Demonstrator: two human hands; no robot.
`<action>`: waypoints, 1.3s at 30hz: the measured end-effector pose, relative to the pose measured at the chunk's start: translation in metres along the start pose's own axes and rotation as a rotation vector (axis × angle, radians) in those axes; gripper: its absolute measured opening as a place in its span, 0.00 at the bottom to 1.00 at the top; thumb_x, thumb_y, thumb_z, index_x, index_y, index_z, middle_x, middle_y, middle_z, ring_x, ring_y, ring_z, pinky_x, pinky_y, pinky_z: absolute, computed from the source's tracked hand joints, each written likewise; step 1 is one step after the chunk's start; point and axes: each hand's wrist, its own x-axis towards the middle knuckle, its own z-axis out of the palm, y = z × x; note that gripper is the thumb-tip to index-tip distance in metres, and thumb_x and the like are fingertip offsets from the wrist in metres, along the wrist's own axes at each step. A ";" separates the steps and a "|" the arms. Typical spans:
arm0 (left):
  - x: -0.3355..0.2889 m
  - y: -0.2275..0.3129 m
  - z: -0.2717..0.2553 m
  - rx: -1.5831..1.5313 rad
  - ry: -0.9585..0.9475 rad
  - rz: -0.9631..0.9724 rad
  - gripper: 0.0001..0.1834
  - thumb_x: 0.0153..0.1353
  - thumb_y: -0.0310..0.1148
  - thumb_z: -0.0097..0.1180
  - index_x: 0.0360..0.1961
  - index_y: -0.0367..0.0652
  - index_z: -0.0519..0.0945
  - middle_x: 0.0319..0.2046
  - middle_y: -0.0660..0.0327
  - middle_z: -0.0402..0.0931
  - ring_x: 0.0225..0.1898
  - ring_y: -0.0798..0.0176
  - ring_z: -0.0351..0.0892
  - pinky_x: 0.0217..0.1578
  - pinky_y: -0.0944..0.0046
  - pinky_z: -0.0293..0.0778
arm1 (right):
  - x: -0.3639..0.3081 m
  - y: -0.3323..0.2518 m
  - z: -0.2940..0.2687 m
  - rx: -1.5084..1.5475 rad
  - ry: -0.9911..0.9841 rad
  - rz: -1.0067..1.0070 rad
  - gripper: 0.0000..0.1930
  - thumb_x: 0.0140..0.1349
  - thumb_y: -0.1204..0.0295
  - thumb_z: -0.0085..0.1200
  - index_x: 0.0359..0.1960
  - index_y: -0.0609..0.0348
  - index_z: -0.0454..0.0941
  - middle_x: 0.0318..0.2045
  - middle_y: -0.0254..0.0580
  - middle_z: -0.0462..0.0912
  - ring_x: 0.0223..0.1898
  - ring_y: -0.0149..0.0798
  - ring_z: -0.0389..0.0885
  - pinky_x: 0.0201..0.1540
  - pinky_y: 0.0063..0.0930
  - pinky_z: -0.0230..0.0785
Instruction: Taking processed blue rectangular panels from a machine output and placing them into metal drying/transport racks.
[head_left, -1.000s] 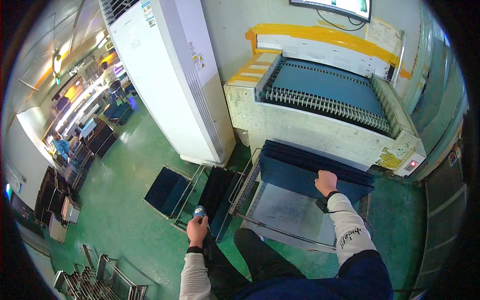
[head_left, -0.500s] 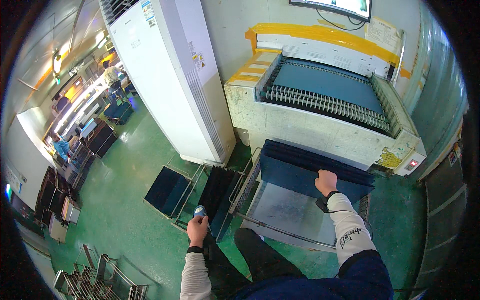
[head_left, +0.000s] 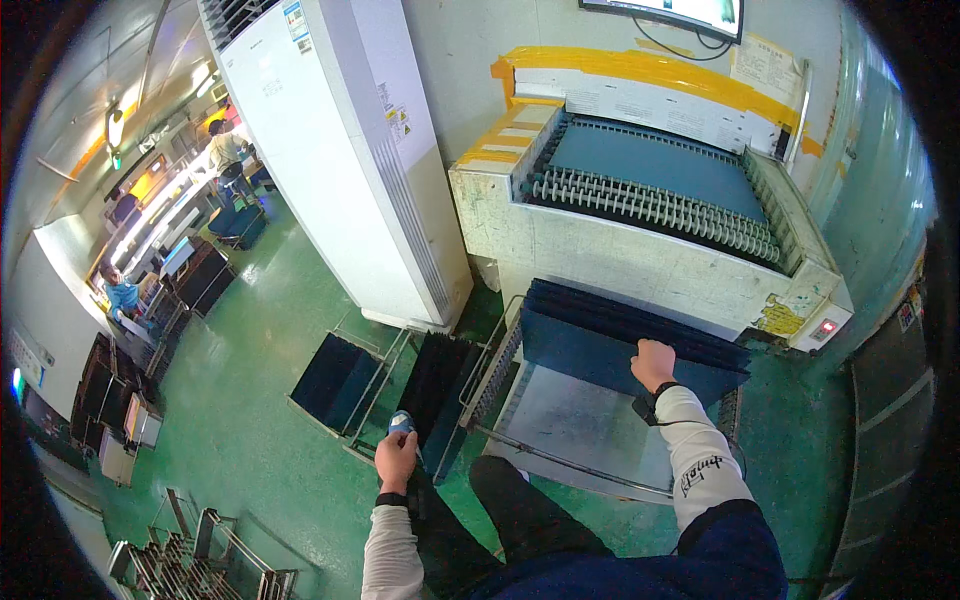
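Note:
My right hand [head_left: 653,365] is closed at the top edge of the front dark blue panel [head_left: 575,345]. Several such panels stand upright and close together in a metal rack [head_left: 540,446] with a pale flat base. My left hand [head_left: 396,461] is closed low over my left leg. Just beyond its fingers shows a small blue-and-white thing [head_left: 401,421]; I cannot tell whether it is in the hand or behind it. Left of the rack, a smaller frame holds black-edged panels [head_left: 433,370], and another carries dark blue panels [head_left: 340,380].
Behind the rack stands a pale machine [head_left: 620,245] with rows of rollers and a blue panel [head_left: 655,170] on them. A tall white cabinet unit [head_left: 330,150] rises to its left. Metal frames [head_left: 195,555] lie lower left on the green floor [head_left: 260,380]. People work far left.
Both my hands stay where they were, and so do the panels and racks. Far off at the left, the co-workers have shifted their posture slightly.

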 end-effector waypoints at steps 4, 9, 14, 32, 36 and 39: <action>-0.001 0.002 -0.002 -0.002 -0.012 -0.011 0.16 0.56 0.45 0.61 0.30 0.40 0.84 0.25 0.52 0.82 0.29 0.49 0.83 0.31 0.54 0.75 | 0.000 0.000 0.001 -0.006 0.014 -0.004 0.11 0.50 0.65 0.62 0.32 0.58 0.81 0.32 0.49 0.85 0.38 0.51 0.84 0.43 0.46 0.74; -0.001 0.002 -0.001 -0.019 0.006 0.008 0.16 0.56 0.45 0.61 0.30 0.40 0.84 0.25 0.52 0.82 0.29 0.49 0.83 0.32 0.55 0.75 | 0.001 0.001 0.004 -0.002 0.022 -0.003 0.11 0.50 0.65 0.62 0.32 0.57 0.81 0.31 0.48 0.85 0.38 0.51 0.84 0.42 0.46 0.73; -0.001 0.001 -0.001 -0.018 0.011 0.008 0.16 0.55 0.45 0.61 0.30 0.40 0.84 0.25 0.52 0.82 0.29 0.49 0.83 0.32 0.55 0.75 | 0.002 0.002 0.006 -0.004 0.016 0.005 0.11 0.50 0.65 0.62 0.32 0.57 0.81 0.32 0.48 0.85 0.39 0.50 0.84 0.43 0.45 0.73; 0.000 -0.005 0.002 0.007 0.000 -0.018 0.16 0.56 0.44 0.62 0.31 0.40 0.84 0.27 0.51 0.82 0.31 0.47 0.83 0.33 0.53 0.75 | 0.000 -0.001 0.004 -0.005 0.015 0.015 0.10 0.50 0.66 0.60 0.32 0.58 0.81 0.33 0.49 0.85 0.39 0.51 0.84 0.44 0.46 0.72; 0.000 -0.003 0.001 0.001 0.000 -0.009 0.16 0.56 0.44 0.62 0.30 0.40 0.84 0.27 0.51 0.82 0.31 0.47 0.83 0.33 0.53 0.75 | 0.000 -0.002 0.003 -0.007 0.020 0.017 0.08 0.51 0.68 0.59 0.31 0.56 0.81 0.32 0.47 0.85 0.38 0.50 0.84 0.43 0.46 0.71; -0.001 -0.001 0.000 0.008 0.003 -0.005 0.16 0.56 0.44 0.62 0.30 0.40 0.84 0.26 0.51 0.82 0.30 0.48 0.83 0.32 0.53 0.75 | 0.000 -0.001 0.002 -0.003 0.014 0.019 0.10 0.51 0.67 0.60 0.32 0.57 0.81 0.33 0.49 0.85 0.39 0.51 0.84 0.44 0.47 0.72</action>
